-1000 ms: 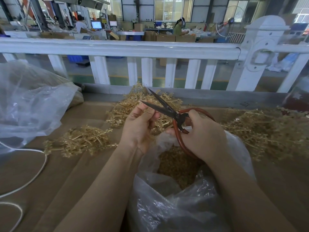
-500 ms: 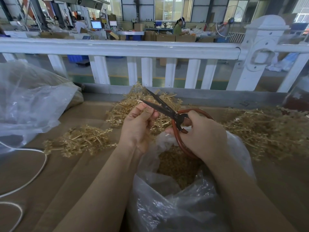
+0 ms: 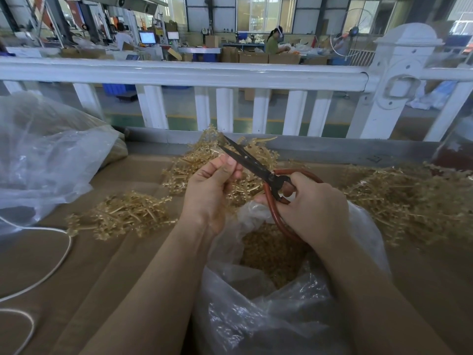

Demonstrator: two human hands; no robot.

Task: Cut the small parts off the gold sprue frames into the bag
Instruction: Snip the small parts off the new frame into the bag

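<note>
At your twelve o'clock a white railing [image 3: 184, 73] crosses the view, its thick post [image 3: 399, 80] at two o'clock. Past it you see a grey-green floor [image 3: 184, 108], cardboard boxes [image 3: 253, 57], lit monitors [image 3: 147, 37] at eleven o'clock and bright windows [image 3: 266, 14] in the far wall.

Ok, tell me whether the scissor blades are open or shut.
Open: the scissors show two dark blades spread in a narrow V beside the left hand.
</note>
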